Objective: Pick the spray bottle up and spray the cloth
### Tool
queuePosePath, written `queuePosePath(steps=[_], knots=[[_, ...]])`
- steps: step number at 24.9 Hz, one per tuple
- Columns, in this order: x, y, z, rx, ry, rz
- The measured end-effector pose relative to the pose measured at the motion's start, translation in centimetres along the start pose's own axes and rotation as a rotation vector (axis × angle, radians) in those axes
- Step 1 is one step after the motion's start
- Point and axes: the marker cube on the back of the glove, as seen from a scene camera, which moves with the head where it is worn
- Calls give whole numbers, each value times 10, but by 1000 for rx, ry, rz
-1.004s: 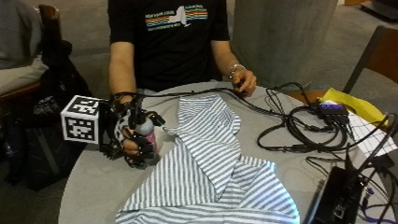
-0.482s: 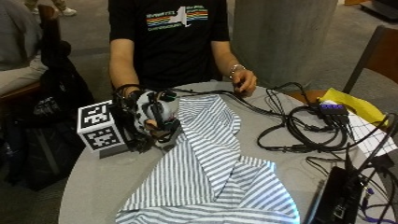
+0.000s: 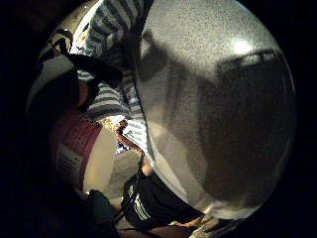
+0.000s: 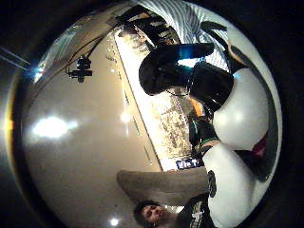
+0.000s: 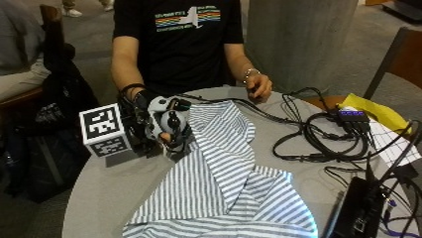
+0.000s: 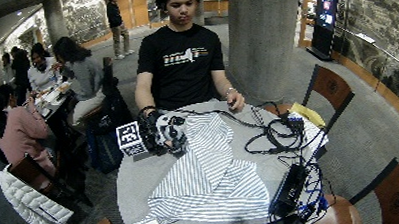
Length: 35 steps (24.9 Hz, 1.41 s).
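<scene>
In the outside view my gloved right hand (image 5: 148,126) grips a white spray bottle (image 5: 165,111) with a black nozzle, held above the table at the cloth's left edge. The nozzle faces the striped grey-and-white cloth (image 5: 221,181), which lies spread over the middle of the round table (image 5: 99,198). The wide outside view shows the same hand (image 6: 152,136), bottle (image 6: 167,129) and cloth (image 6: 208,176). Close to the palm, the bottle's pink label (image 3: 74,141) and its white body (image 4: 237,114) fill the views, with striped cloth (image 3: 111,96) beyond. The bare left hand (image 5: 257,89) rests at the table's far edge.
A tangle of black cables (image 5: 316,139) covers the right side of the table, with a black device (image 5: 356,208) at the front right. Yellow paper (image 5: 372,111) lies at the right edge. A dark bag (image 5: 46,144) hangs left of the table.
My right hand has carried the bottle from left of the cloth toward the person and to the cloth's edge, turning it so the nozzle faces the cloth. The cloth has not moved.
</scene>
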Motion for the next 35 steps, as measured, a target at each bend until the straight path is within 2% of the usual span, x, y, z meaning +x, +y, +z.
queuePosePath(steps=[15, 30, 35], knots=[[13, 7, 12, -73, -49, 107], [15, 8, 15, -78, -38, 118], [10, 10, 18, -62, -12, 57]])
